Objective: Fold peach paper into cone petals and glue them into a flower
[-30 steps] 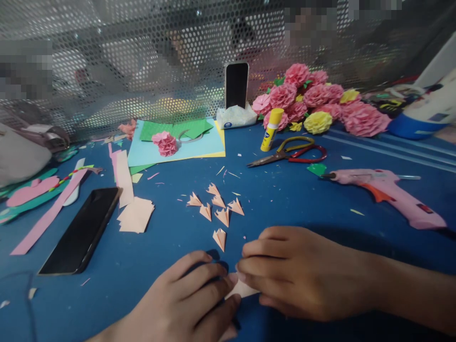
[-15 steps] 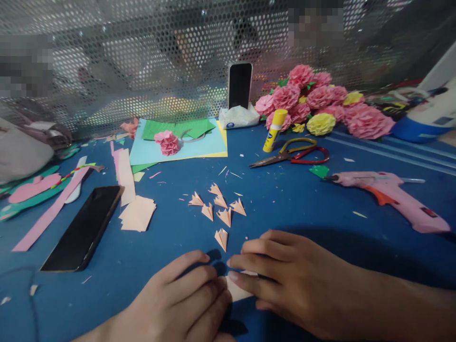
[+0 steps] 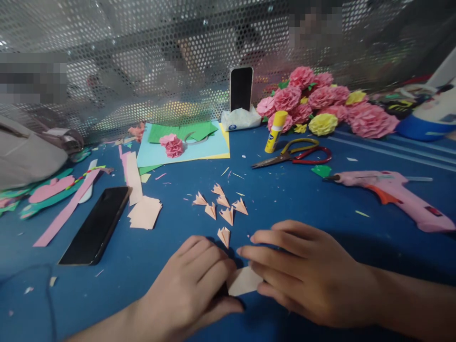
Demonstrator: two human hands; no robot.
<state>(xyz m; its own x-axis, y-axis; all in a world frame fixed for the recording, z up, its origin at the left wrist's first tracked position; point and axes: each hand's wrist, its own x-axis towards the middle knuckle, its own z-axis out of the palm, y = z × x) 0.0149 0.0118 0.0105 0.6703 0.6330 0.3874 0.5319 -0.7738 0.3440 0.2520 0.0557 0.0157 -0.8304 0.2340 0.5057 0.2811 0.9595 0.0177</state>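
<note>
A small piece of peach paper [image 3: 244, 281] lies between my hands near the front of the blue table. My left hand [image 3: 194, 280] is closed at its left end, fingers curled and thumb stretched out below. My right hand [image 3: 302, 273] has the paper's right end between thumb and fingers; its upper fingers reach out over the table. Just beyond the hands sit several small folded peach paper pieces [image 3: 223, 236], pointed at one end. A stack of peach paper squares [image 3: 145, 212] lies to the left of them, partly fanned out.
At left are a black phone [image 3: 95, 225] and a pink paper strip [image 3: 67, 209]. Scissors [image 3: 292, 154], a yellow glue stick [image 3: 276, 132] and a pink glue gun [image 3: 388, 190] lie to the right. Paper flowers [image 3: 313, 99] and a propped phone [image 3: 241, 89] stand by the perforated metal panel [image 3: 142, 61].
My left hand has rolled over, its fingers now curled and the thumb showing. My right hand has shifted slightly right and up, and more of the peach paper shows. The view has turned slightly.
</note>
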